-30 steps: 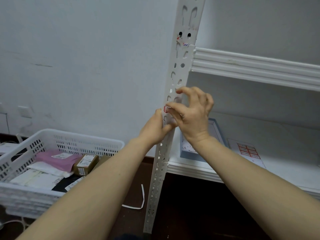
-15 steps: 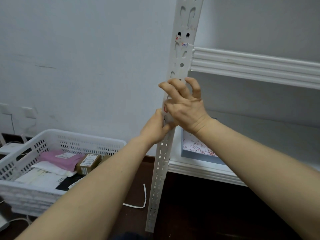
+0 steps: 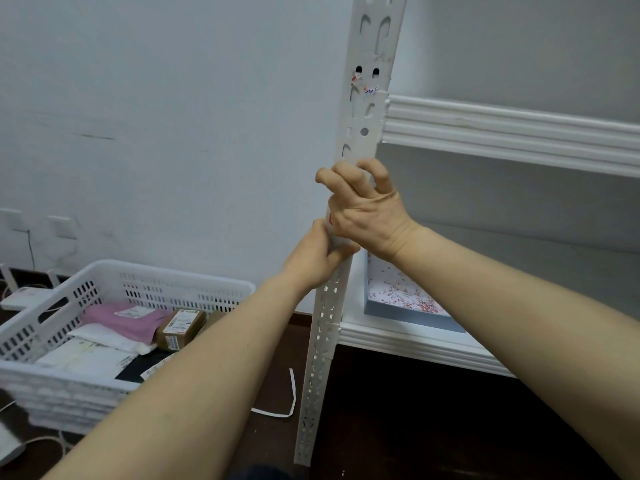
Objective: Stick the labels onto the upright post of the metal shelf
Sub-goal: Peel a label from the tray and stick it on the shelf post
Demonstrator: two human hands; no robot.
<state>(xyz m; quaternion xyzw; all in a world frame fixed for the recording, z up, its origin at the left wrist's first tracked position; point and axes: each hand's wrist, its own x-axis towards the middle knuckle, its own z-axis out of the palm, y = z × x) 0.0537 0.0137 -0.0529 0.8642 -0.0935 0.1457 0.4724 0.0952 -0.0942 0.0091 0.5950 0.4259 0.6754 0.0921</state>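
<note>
- On the front of the post (image 3: 360, 133), about midway up, your two hands meet and touch each other.
- Your left hand (image 3: 317, 256) grips the post from its left edge, with the thumb laid across the front.
- Your right hand (image 3: 365, 211) sits over the post just above the left, fingers (image 3: 381, 176) bent and spread. Its thumb is hidden, so you cannot tell whether it pinches or only presses.
- A label (image 3: 331, 220) shows as a red-edged sliver at the post's left edge, between the two hands.
- Higher up the post, a torn scrap (image 3: 371, 89) with blue writing sits beside the upper shelf (image 3: 502, 129).
- Left of the post, low down, a white basket (image 3: 173, 280) holds parcels.
- Near the post's foot, a paper strip (image 3: 293, 386) lies on the floor.
</note>
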